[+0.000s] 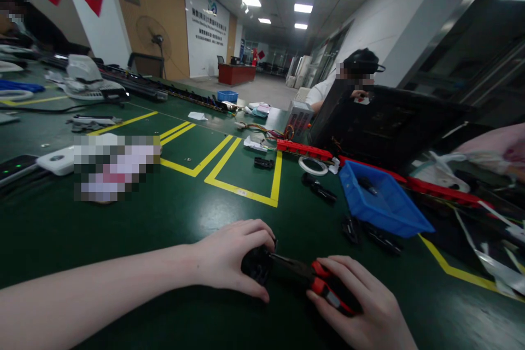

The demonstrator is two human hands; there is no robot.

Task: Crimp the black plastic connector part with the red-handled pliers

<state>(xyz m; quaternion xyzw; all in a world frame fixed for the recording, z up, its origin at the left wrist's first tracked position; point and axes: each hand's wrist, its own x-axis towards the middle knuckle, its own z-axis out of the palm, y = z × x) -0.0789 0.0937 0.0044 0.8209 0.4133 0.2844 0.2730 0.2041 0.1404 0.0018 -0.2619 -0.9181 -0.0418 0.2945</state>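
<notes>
My left hand (235, 254) is closed around a small black part (257, 265) low in the middle of the view, resting at the green table. Its fingers curl over the far side and the thumb lies along the near side. To its right, my right hand (361, 301) grips pliers with red and black handles (328, 287). The pliers' dark jaws point left and their tips reach the black part near the left fingers. Whether the tips pinch something is too small to tell.
A blue tray (381, 202) stands on the green table (164, 229) at the right, with black parts (381, 238) in front. Beyond are a white ring (313, 165), red strips (303, 150) and a large black panel (389, 126). A person (356, 74) sits behind.
</notes>
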